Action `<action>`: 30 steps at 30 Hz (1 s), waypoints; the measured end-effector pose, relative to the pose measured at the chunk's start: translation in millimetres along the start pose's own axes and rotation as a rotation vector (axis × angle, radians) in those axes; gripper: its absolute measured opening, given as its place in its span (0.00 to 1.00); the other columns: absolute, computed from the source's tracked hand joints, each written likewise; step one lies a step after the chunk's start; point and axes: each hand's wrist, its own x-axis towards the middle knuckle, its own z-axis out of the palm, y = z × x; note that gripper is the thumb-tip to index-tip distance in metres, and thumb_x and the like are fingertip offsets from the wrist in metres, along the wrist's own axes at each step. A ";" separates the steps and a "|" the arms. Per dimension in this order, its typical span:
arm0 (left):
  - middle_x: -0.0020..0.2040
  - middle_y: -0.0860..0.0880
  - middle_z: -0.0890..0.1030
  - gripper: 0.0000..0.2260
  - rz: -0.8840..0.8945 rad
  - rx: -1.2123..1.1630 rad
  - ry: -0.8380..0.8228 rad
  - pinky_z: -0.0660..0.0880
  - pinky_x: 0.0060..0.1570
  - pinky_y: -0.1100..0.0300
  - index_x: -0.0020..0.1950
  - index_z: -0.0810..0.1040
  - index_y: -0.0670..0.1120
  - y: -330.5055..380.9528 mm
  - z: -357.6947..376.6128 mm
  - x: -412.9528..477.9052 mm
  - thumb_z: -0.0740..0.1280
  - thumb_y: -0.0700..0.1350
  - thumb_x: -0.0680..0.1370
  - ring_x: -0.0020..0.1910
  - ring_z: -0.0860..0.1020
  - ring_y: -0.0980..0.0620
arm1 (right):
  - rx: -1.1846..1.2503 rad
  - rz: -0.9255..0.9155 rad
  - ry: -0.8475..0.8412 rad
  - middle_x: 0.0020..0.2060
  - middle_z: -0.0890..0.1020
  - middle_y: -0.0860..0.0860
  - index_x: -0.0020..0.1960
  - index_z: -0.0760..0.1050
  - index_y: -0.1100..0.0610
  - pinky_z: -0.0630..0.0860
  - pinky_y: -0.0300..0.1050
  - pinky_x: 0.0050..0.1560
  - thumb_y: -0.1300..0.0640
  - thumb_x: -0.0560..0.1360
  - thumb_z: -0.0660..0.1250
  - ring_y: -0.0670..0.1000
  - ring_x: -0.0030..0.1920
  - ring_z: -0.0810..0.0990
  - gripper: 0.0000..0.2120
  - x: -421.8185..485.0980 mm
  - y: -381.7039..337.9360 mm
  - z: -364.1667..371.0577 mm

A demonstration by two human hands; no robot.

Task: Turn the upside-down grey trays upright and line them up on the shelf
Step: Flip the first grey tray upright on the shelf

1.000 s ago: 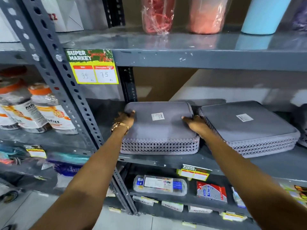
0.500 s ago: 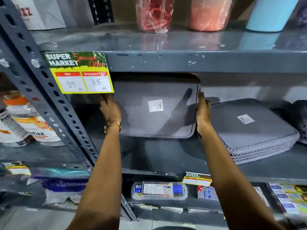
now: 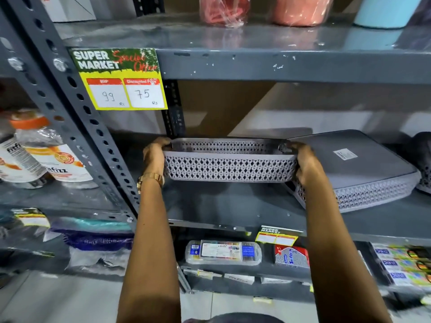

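A grey lattice-sided tray (image 3: 229, 165) hangs upright, open side up, a little above the grey metal shelf (image 3: 233, 208). My left hand (image 3: 155, 157) grips its left end and my right hand (image 3: 305, 163) grips its right end. To the right, a second grey tray (image 3: 359, 169) lies upside down on the shelf, with a white label on its flat bottom. A third dark tray (image 3: 423, 159) shows only partly at the right edge.
A perforated upright post (image 3: 77, 127) stands left of the tray, with a yellow price sign (image 3: 123, 80) above. Bottles (image 3: 46, 157) fill the left bay. The upper shelf (image 3: 279, 64) carries wrapped containers. Packaged goods (image 3: 224, 252) sit on the shelf below.
Both hands lifted the left tray off the shelf, tipped it on edge, and turned it right over; it now faces open side up between my hands.
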 end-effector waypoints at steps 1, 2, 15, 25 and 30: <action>0.37 0.45 0.80 0.07 -0.039 0.001 0.016 0.75 0.46 0.50 0.30 0.81 0.46 0.7 -1.8 -5.1 0.66 0.42 0.67 0.38 0.78 0.44 | -0.017 -0.011 -0.007 0.50 0.80 0.56 0.54 0.77 0.56 0.77 0.51 0.50 0.58 0.78 0.56 0.52 0.40 0.76 0.12 -1.0 0.8 -0.1; 0.36 0.45 0.79 0.09 -0.050 0.008 0.011 0.75 0.45 0.52 0.30 0.80 0.45 -0.7 -3.9 -5.7 0.64 0.38 0.69 0.38 0.78 0.44 | -0.061 -0.038 -0.034 0.49 0.81 0.54 0.50 0.77 0.55 0.77 0.51 0.51 0.62 0.78 0.56 0.52 0.40 0.77 0.11 -0.4 3.1 -2.7; 0.67 0.34 0.71 0.17 0.172 1.040 0.136 0.70 0.63 0.43 0.66 0.69 0.36 -32.6 0.2 -37.8 0.63 0.35 0.77 0.65 0.72 0.33 | -0.688 -0.132 -0.063 0.58 0.79 0.64 0.64 0.68 0.62 0.77 0.56 0.54 0.61 0.71 0.70 0.59 0.50 0.79 0.24 18.8 50.7 -6.4; 0.78 0.34 0.51 0.39 0.244 1.338 0.208 0.48 0.73 0.35 0.77 0.43 0.35 -58.4 16.6 -37.3 0.65 0.43 0.76 0.77 0.51 0.36 | -0.872 -0.150 -0.069 0.62 0.75 0.63 0.66 0.67 0.65 0.72 0.50 0.58 0.58 0.77 0.64 0.63 0.60 0.76 0.20 -9.7 39.2 -7.1; 0.77 0.33 0.54 0.36 0.521 1.345 0.166 0.48 0.75 0.39 0.77 0.51 0.34 -42.2 72.3 -58.0 0.65 0.43 0.74 0.77 0.51 0.36 | -0.893 -0.194 -0.168 0.51 0.78 0.57 0.54 0.75 0.58 0.77 0.52 0.57 0.47 0.73 0.69 0.58 0.52 0.80 0.17 -10.4 1.5 -47.0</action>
